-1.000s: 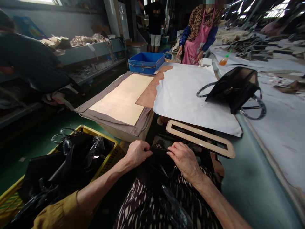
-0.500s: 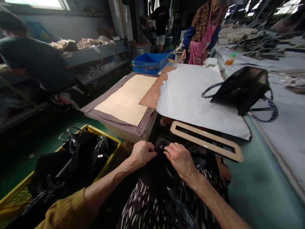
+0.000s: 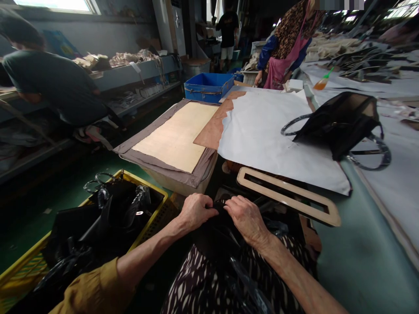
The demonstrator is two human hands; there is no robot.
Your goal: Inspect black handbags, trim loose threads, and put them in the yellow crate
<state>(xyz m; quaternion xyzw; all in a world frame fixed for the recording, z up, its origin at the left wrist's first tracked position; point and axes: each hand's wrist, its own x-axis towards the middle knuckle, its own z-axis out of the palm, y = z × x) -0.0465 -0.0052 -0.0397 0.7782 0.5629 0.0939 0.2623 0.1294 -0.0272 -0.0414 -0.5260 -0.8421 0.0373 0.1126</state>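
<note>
In my lap lies a black bag (image 3: 212, 237), dark and hard to make out, with clear plastic wrap showing near its lower part. My left hand (image 3: 198, 211) pinches its upper edge between thumb and fingers. Close by on the same edge, my right hand (image 3: 247, 220) is closed too, fingers curled over the black material. A second black bag (image 3: 343, 122) with plastic-wrapped handles rests on the white sheet to the right. More black bags (image 3: 104, 218) fill a yellow crate (image 3: 157, 209) on the left.
A pale wooden frame with a long slot (image 3: 288, 198) lies ahead of my right hand. Beyond stand a board-topped bin (image 3: 173, 135), a white sheet (image 3: 255, 126) and a blue crate (image 3: 209, 85). One person (image 3: 52, 83) sits left; another in a pink apron (image 3: 278, 72) stands ahead.
The whole view has shifted slightly, so the surroundings sit a little further right. Both hands keep their hold on the black bag with hardly any movement. The aproned person leans slightly differently.
</note>
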